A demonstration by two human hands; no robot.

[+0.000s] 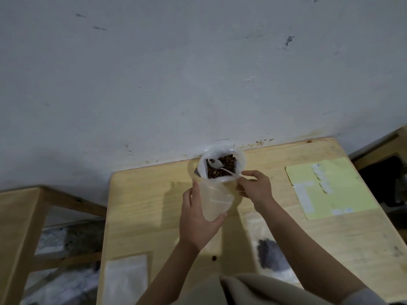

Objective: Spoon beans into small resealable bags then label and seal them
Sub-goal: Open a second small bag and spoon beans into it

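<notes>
Where wall (154, 73) nears, yellow label sheet (343, 194).

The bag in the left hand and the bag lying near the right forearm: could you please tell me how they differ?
The bag in the left hand is held up off the table by the left hand; the bag near the right forearm lies flat on it. The held bag looks empty, while the lying one holds a dark heap of beans. The held bag sits just before the bean container; the other lies nearer the person. Both are small and clear.

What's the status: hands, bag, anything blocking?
Left hand holds empty small bag. Right hand pinches spoon in beans. Nothing blocking.
</notes>
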